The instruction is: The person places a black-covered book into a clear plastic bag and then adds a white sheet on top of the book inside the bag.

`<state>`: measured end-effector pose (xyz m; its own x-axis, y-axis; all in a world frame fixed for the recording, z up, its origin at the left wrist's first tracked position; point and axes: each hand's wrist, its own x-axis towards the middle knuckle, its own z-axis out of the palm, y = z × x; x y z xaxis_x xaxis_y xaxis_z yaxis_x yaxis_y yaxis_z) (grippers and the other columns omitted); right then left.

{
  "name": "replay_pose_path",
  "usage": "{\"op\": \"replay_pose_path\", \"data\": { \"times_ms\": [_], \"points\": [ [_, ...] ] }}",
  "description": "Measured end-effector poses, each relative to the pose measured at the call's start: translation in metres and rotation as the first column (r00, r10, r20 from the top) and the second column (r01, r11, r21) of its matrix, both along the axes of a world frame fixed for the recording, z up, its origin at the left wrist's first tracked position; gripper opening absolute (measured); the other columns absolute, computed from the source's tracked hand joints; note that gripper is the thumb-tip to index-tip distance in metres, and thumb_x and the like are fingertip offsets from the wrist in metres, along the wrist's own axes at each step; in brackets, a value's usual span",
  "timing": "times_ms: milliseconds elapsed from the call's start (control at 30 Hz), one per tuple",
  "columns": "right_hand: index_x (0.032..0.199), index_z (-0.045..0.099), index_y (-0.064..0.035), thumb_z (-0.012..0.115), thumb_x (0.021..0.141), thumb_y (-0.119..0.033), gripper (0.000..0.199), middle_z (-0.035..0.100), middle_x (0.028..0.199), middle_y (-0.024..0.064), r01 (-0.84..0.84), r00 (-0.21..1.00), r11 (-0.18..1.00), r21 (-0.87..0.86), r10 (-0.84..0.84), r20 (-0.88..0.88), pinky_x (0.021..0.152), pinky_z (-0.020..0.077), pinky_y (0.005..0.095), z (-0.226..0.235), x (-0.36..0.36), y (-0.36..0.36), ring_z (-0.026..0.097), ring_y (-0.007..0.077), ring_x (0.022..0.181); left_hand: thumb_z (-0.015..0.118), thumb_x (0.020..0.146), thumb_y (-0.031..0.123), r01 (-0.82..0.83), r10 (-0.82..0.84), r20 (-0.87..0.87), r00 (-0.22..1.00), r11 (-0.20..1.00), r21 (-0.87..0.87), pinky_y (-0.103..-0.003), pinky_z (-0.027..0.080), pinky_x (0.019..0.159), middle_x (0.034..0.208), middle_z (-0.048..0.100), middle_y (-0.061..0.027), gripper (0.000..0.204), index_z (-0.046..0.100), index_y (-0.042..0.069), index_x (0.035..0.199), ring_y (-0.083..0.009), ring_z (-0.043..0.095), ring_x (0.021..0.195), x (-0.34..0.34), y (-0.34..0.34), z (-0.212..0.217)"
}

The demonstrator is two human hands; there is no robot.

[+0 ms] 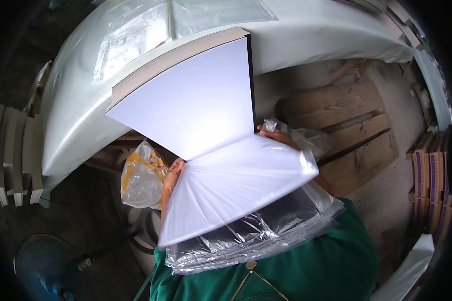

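White sheets [236,180] of smooth card or paper fill the middle of the head view, held up toward the camera, with the green-shirted chest [306,271] just below. The left hand [170,179] grips the sheets' left edge, fingers curled round it from behind, thumb side toward the camera. The right hand [276,136] is at the sheets' upper right edge; only its fingertips show above the paper, so how far they close cannot be told, though crumpled clear film [306,138] lies against them. Directly under the sheets, resting against the chest, is a pile of clear plastic sleeves [256,236]. Above the sheets, touching their top, stands a tall stack of white paper [191,95] on a white table [75,115]. Left of the sheets, below the table edge, hangs a clear bag with yellow inside [141,175]. Right of the sheets lies a wooden pallet [356,130] on the floor, and a blue fan [45,271] stands lower left
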<state>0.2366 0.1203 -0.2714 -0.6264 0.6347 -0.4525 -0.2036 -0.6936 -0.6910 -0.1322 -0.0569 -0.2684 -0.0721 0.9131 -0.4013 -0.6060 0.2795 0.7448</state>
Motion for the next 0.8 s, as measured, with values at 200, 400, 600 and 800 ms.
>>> {"op": "replay_pose_path", "data": {
  "times_ms": [200,400,600,800],
  "points": [
    [0.097,0.049,-0.0065,0.05,0.085,-0.011,0.013,0.05,0.076,0.0016,0.102,0.988,0.984,0.144,-0.084,-0.126,0.041,0.0267,0.0167,0.063,0.001,0.042,0.034,0.0013,0.049,0.061,0.077,0.013,0.225,-0.313,-0.949,0.039,0.928,-0.297,-0.024,0.042,0.067,0.087,0.059,-0.0039,0.023,0.055,0.003,0.098,-0.0089,0.053,0.078,-0.023,-0.01,0.031],
    [0.123,0.035,-0.0029,0.038,0.089,-0.028,0.042,0.042,0.118,0.0143,-0.065,0.816,0.952,0.3,0.224,-0.532,0.068,0.0431,0.0269,0.228,-0.045,0.006,0.049,0.0192,0.093,0.068,0.072,0.021,0.602,-0.26,-0.878,0.403,0.797,0.04,-0.021,0.037,0.054,0.071,0.057,-0.0009,0.026,0.059,0.002,0.087,-0.0067,0.047,0.059,0.075,0.05,0.285],
    [0.133,0.023,-0.0045,0.038,0.091,-0.03,0.052,0.036,0.128,0.0116,-0.256,0.749,0.927,0.275,0.37,-0.549,0.097,0.0336,0.0344,0.261,-0.087,-0.02,0.041,0.0212,0.115,0.069,0.074,0.02,0.398,0.052,-0.939,0.339,0.897,0.193,-0.02,0.036,0.056,0.066,0.051,0.0005,0.028,0.056,-0.002,0.085,-0.0068,0.043,0.06,0.142,0.065,0.288],
    [0.104,0.054,-0.0023,0.053,0.086,-0.021,0.026,0.058,0.087,0.0042,-0.056,0.968,0.893,0.446,0.159,-0.195,0.068,0.0452,0.0253,0.24,-0.073,-0.031,0.055,0.0108,0.078,0.059,0.082,0.01,0.163,0.233,-0.703,0.672,0.88,0.447,-0.018,0.039,0.06,0.062,0.05,0.0033,0.012,0.053,0.001,0.077,-0.0042,0.045,0.061,0.134,0.065,0.259]
  ]
}}
